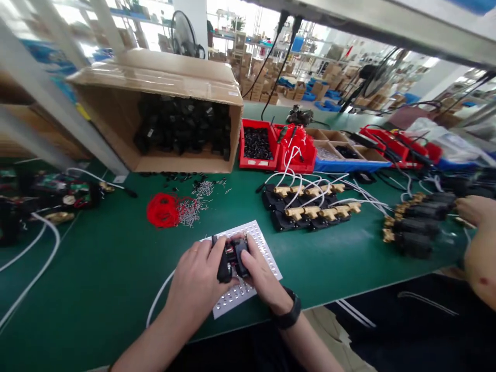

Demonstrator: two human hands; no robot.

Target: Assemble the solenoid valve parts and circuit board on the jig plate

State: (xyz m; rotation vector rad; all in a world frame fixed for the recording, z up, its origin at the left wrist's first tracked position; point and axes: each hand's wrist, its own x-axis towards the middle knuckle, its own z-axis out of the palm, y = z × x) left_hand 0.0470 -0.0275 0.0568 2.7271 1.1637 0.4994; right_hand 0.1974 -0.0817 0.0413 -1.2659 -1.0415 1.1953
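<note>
My left hand [196, 281] and my right hand [260, 276] both grip a small black part [231, 257] with a red piece inside it, held just above a white perforated plate [260, 238] on the green table. The fingers of both hands are closed round the part. A white cable [158, 297] trails from under my left hand toward the table's front edge.
A pile of red rings [163, 210] and small metal pins [189, 211] lies beyond the plate. Black units with brass fittings [310, 206] sit to the right. An open cardboard box [163, 103] of black parts, red bins [258, 144] and a co-worker's hand [475, 212] are nearby.
</note>
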